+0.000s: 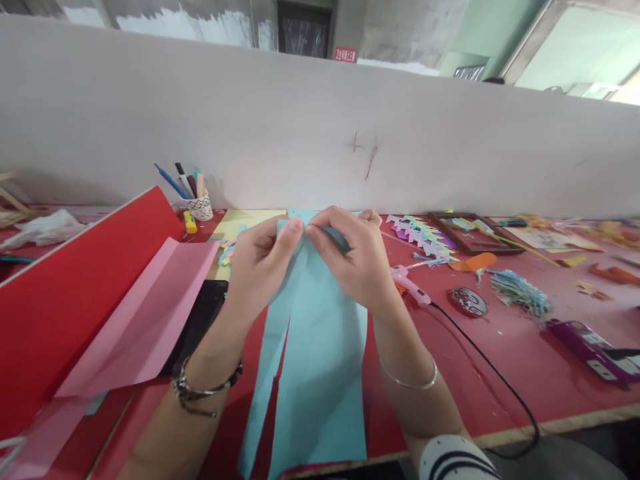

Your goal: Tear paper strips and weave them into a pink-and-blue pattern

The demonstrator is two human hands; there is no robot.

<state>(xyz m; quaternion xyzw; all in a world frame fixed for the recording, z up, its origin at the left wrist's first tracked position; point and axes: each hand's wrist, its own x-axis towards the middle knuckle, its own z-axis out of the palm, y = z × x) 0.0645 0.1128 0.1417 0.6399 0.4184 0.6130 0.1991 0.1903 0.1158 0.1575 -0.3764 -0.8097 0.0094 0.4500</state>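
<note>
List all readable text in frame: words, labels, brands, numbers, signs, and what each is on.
"卫生间请上三楼": red sign above the partition's top edge; last characters blurred, best reading.
"+"-like pen mark: white partition; maybe not text.
Too blurred to read: pale patches on the purple case.
No readable text: light-blue paper, pink glue gun.

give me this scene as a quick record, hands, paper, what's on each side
left hand: pinching blue paper near its far end
right hand: pinching it close beside the left
blue paper state: long split from near edge, narrow strip on left
left side: pink paper, pen cup
right side: glue gun, purple box
</note>
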